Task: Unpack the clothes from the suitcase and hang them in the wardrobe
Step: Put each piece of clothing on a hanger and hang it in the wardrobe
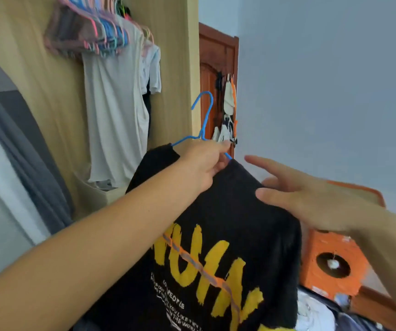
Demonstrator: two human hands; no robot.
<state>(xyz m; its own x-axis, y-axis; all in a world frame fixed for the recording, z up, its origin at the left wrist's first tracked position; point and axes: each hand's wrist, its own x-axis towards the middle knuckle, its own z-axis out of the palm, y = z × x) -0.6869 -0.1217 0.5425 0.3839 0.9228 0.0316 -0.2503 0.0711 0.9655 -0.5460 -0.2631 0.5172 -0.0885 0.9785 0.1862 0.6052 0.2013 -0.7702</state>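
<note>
Head view: your left hand (201, 163) pinches the blue hanger (203, 120) carrying the black T-shirt (216, 235), hook pointing up-left toward the wardrobe rail's hangers (91, 32), nearer than your open right hand (311, 201) touching the shoulder.

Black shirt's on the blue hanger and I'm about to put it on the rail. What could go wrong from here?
1. Only the left hand pinches the blue hanger; the right hand is open, so the black shirt may slide off a shoulder.
2. The rail end is crowded with empty hangers and a white shirt; the hook could snag them.
</note>
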